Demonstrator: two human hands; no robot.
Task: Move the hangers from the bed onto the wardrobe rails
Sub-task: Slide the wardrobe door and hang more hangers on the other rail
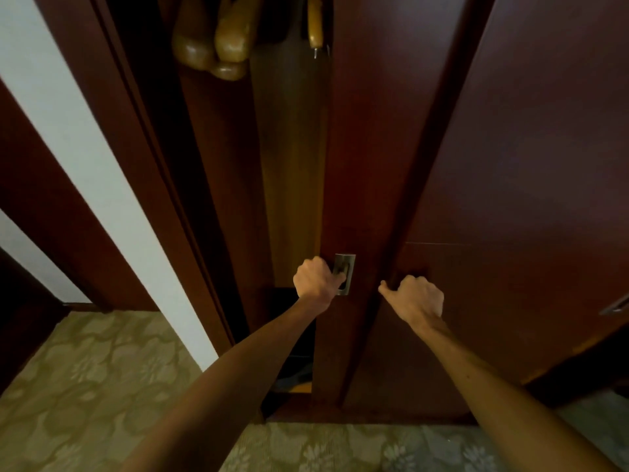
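A: Hands?
B: Left hand at the recessed metal handle of the sliding wardrobe door, fingers curled, tips hooked into the handle slot. Right hand just beside it on the edge of the second door, fingers curled around that edge, thumb sticking out to the left along the wood.
A: Holding anything else?
B: No, only the door parts. Both forearms bare, reaching forward.
A: Hangers?
B: Wooden hangers up top inside the wardrobe opening, bunched together, rounded ends hanging down. One more wooden hanger further right, close to the door edge, metal clip visible under it. Rail itself is out of view, can't tell how they hang.
A: Door state?
B: Partly open, narrow gap left of the left hand, lit wooden back panel showing inside.
A: Surroundings?
B: Patterned greenish carpet below, white wall strip on the left.
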